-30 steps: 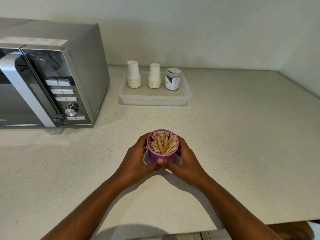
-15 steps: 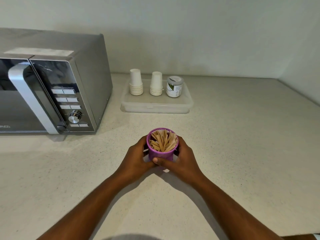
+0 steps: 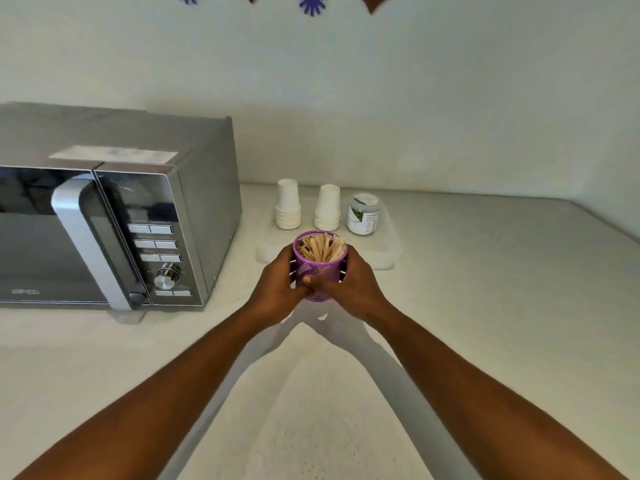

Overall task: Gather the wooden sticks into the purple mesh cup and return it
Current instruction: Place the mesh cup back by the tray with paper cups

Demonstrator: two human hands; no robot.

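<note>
A silver microwave (image 3: 114,233) stands at the left of the pale speckled tabletop (image 3: 485,323), its door shut. Beside it, against the wall, a clear shallow tray (image 3: 389,252) carries two stacks of white paper cups (image 3: 288,209) (image 3: 327,207) and a small jar (image 3: 363,214) (label print too blurred to read). Paper decorations (image 3: 311,3) hang along the wall's top edge.
</note>
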